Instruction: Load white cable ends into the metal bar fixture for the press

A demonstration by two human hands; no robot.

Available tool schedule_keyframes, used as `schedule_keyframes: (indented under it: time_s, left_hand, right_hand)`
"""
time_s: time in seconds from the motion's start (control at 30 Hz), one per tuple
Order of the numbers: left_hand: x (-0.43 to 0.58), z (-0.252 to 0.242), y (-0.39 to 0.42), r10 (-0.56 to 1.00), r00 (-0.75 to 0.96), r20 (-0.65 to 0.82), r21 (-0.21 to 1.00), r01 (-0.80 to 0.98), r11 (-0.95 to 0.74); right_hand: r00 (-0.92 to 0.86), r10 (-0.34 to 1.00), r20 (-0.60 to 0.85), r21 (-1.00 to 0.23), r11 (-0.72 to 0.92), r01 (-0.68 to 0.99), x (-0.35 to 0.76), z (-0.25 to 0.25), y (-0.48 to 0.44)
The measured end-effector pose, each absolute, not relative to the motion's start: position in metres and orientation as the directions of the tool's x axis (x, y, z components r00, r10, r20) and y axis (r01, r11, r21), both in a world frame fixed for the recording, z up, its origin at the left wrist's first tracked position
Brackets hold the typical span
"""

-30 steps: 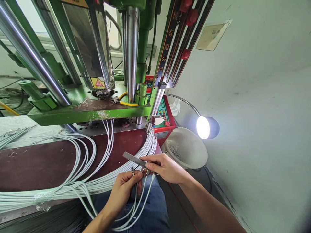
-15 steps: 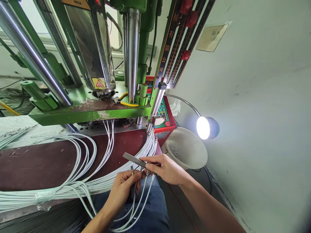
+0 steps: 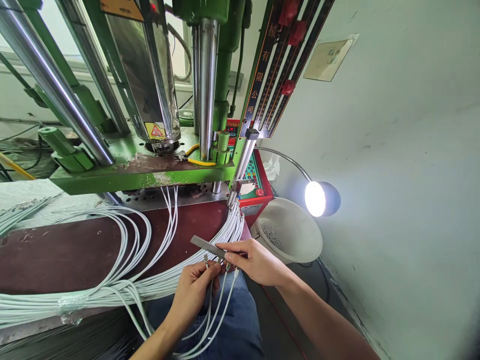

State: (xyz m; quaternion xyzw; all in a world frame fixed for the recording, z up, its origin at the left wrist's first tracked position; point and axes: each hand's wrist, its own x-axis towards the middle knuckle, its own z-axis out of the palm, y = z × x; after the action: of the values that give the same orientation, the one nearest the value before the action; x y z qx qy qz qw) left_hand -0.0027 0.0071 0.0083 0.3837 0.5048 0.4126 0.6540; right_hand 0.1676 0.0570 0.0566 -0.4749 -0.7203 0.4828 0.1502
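My right hand (image 3: 257, 261) pinches a flat grey metal bar (image 3: 205, 245) that sticks out to the left above my lap. My left hand (image 3: 195, 290) sits just below it and pinches a thin white cable (image 3: 207, 312) near its metal tip, holding that tip up against the underside of the bar. Two more white cables with metal ends hang from the bar beside it and loop down over my blue-jeaned lap (image 3: 232, 325). The hands nearly touch at the fingertips.
A thick bundle of white cables (image 3: 112, 290) lies across the dark red bench (image 3: 56, 255). Behind stands a green press (image 3: 150, 170) with steel columns and a red control panel (image 3: 253, 182). A white bucket (image 3: 288, 230) and a lit gooseneck lamp (image 3: 318, 198) are at the right, by the wall.
Hardly anything has moved. My left hand has shifted slightly right and up, keeping the cable tip against the bar. The view has tilted a little.
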Motion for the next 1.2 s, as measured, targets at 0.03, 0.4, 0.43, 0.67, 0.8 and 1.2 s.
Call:
schedule_keyframes:
  time_s: [0.03, 0.4, 0.43, 0.67, 0.8, 1.2]
  left_hand:
    - [-0.002, 0.008, 0.007, 0.928, 0.151, -0.341, 0.918, -0.157, 0.364]
    - [-0.013, 0.012, 0.01, 0.968, 0.115, -0.222, 0.946, -0.215, 0.243]
    - [-0.014, 0.011, 0.01, 0.973, 0.093, -0.212, 0.952, -0.203, 0.227]
    - [-0.015, 0.012, 0.011, 0.912, 0.294, -0.286, 0.932, -0.136, 0.336]
    - [-0.016, 0.015, 0.009, 0.879, 0.374, -0.297, 0.924, -0.118, 0.362]
    - [-0.016, 0.007, 0.012, 0.857, 0.357, -0.371, 0.867, -0.198, 0.458]
  right_hand:
    - [-0.514, 0.824, -0.239, -0.838, 0.092, 0.538, 0.168, 0.057, 0.057]
    - [-0.55, 0.782, -0.293, -0.823, 0.086, 0.561, 0.182, 0.063, 0.068]
    - [-0.545, 0.787, -0.29, -0.819, 0.091, 0.566, 0.183, 0.063, 0.068]
    - [-0.537, 0.806, -0.249, -0.815, 0.125, 0.566, 0.183, 0.073, 0.069]
    - [-0.537, 0.801, -0.266, -0.811, 0.115, 0.574, 0.179, 0.073, 0.068]
    - [-0.545, 0.796, -0.262, -0.799, 0.139, 0.586, 0.175, 0.069, 0.064]
